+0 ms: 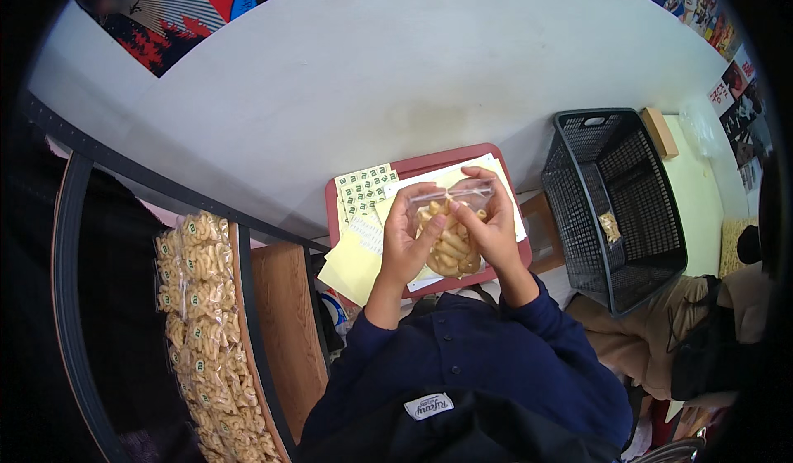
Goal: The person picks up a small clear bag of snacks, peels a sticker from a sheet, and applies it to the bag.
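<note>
Between my two hands is a clear plastic bag [450,249] filled with pale, curved snack pieces. My left hand [412,234] grips its left side, thumb across the front. On the other side, my right hand [489,221] holds the bag with its thumb pressed near the top. The bag's upper edge shows as a flat clear strip. Beneath lies a red tray [483,151] bearing sheets of round green-printed stickers [365,187], a yellow sheet [353,268] and white-edged sheets [505,215].
A black plastic basket [560,215] at right holds one small snack bag [609,227]. Left, a shelf rack [77,246] carries many stickered snack bags [207,296] beside a wooden board [288,314]. A seated person's legs [638,339] are at lower right; a pale wall [403,48] stands ahead.
</note>
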Demonstrator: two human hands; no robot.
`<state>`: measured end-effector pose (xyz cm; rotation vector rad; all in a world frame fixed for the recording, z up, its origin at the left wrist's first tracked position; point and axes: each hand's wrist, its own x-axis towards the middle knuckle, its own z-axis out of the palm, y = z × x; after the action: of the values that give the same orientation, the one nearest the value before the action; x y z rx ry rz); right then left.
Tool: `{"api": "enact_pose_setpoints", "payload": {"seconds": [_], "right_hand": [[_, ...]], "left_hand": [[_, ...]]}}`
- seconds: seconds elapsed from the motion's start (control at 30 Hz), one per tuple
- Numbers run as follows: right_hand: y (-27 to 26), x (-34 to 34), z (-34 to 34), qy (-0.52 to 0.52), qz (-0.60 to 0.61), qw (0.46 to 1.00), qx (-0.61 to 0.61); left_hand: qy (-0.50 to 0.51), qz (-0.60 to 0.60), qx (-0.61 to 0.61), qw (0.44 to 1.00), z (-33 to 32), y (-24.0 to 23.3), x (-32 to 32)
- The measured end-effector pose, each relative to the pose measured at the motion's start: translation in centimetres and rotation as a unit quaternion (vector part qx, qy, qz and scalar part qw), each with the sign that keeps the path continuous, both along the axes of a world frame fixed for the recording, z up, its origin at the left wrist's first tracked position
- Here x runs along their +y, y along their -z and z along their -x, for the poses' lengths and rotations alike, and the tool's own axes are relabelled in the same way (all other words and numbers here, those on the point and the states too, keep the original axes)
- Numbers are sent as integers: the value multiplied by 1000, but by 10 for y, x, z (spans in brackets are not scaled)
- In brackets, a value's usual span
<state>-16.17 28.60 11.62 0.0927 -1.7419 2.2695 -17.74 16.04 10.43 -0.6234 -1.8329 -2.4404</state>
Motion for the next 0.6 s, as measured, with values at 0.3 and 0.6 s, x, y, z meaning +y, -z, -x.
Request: {"api": "enact_pose_setpoints", "payload": {"seconds": [0.3, 0.6], "right_hand": [[-14, 0, 9, -40, -80, 992, 87], [-20, 10, 21, -60, -56, 989, 123]], "left_hand": [[-96, -47, 3, 994, -1, -23, 1], [-172, -117, 85, 974, 2, -21, 11]]}}
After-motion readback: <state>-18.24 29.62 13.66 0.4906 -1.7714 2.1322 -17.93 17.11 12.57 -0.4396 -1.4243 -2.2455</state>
